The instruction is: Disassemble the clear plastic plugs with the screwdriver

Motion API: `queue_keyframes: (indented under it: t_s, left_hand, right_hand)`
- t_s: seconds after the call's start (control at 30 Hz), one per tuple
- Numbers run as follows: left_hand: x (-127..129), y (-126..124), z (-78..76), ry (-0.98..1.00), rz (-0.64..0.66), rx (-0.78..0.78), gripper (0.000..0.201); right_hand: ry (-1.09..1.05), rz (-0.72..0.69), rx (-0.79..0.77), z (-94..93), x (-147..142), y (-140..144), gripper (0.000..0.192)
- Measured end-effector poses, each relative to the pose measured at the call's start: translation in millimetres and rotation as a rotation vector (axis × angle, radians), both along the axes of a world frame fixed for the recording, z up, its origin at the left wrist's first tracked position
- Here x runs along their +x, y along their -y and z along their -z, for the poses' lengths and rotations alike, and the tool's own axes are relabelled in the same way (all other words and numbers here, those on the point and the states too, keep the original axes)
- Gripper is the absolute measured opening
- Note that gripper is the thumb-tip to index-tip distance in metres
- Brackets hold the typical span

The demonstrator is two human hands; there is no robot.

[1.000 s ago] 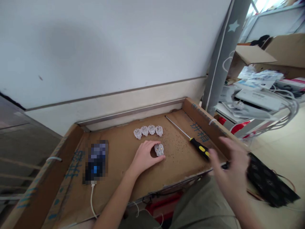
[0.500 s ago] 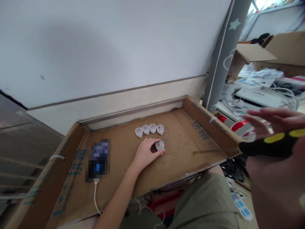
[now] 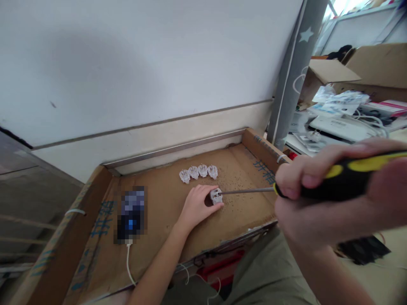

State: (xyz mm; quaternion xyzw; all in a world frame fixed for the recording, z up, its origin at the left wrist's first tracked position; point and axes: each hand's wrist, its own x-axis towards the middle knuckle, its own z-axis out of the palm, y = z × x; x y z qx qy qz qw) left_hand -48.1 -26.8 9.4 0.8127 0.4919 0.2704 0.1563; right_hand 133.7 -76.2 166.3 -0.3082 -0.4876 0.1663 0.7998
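Note:
My left hand (image 3: 199, 206) pinches a whitish plug (image 3: 216, 196) between thumb and fingers on the cardboard tray (image 3: 165, 228). The plug's pins point up. Wrapped around a black and yellow handle, my right hand (image 3: 318, 203) holds a screwdriver (image 3: 337, 178). Its long metal shaft runs left, and the tip meets the plug among the pins. Just beyond my left hand, several similar plugs (image 3: 202, 170) stand in a row with their pins up.
A blurred-out dark device (image 3: 131, 216) with a white cable (image 3: 129, 264) lies at the tray's left. Cardboard walls (image 3: 263, 148) edge the tray. A grey post (image 3: 292, 72) rises behind it on the right, near a cluttered table with plastic bags (image 3: 340, 101) and an open carton (image 3: 378, 63).
My right hand has brought the screwdriver left, and its tip now meets the plug. The right fingers, earlier extended, have closed around the handle. My left hand still grips the plug.

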Motion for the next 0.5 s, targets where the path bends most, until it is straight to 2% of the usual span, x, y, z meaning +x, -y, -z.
queue_keyframes:
  t_s: [0.07, 0.23, 0.5]
  left_hand:
    - [2, 1, -0.3, -0.003, 0.005, -0.025, 0.047]
    - [5, 2, 1.0, 0.018, 0.024, -0.085, 0.044]
    - [5, 0, 6.1, 0.046, 0.013, -0.074, 0.035]
  right_hand:
    - [-0.175, -0.081, -0.009, -1.9, -9, -7, 0.021]
    - [-0.195, -0.13, -0.092, 1.0, -17, -17, 0.025]
    - [0.069, -0.04, -0.247, -10.5, -27, -56, 0.024]
